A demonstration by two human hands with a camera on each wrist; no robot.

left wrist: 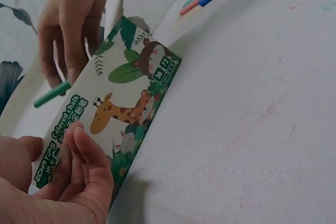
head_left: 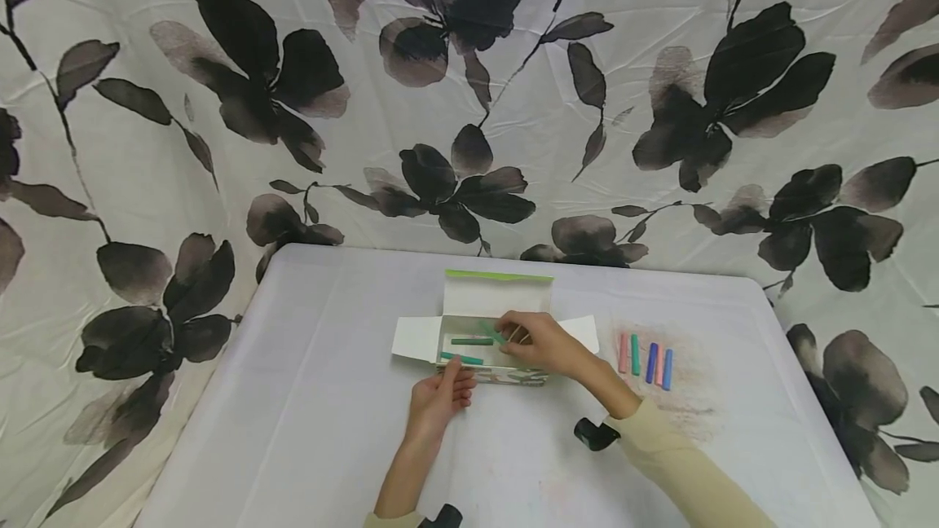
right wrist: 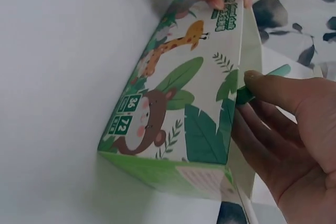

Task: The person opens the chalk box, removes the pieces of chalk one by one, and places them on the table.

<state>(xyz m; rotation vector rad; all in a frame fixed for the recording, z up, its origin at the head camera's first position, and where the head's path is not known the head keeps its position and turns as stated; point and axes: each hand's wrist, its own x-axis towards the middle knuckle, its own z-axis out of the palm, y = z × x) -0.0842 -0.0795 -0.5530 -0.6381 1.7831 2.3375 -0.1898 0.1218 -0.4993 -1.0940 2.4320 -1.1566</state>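
An open chalk box [head_left: 509, 376], printed with a giraffe and leaves, stands on the table with its lid and end flaps folded out. My left hand [head_left: 434, 402] grips its near wall, thumb over the rim and fingers curled against the printed front [left wrist: 123, 98]. Over the box's opening, my right hand [head_left: 539, 341] pinches a green chalk stick [right wrist: 278, 70] between thumb and fingers; the thumb hides part of it. Inside lie a dark green stick [head_left: 472, 341] and a teal stick [head_left: 462, 359], the latter close to my left thumb.
Right of the box, several chalk sticks lie side by side: a pink stick [head_left: 623, 353], a green one [head_left: 635, 355], then blue and pink ones. Brownish chalk dust smears the white table cloth [head_left: 689, 414] around them. A floral curtain [head_left: 455, 104] hangs behind the table.
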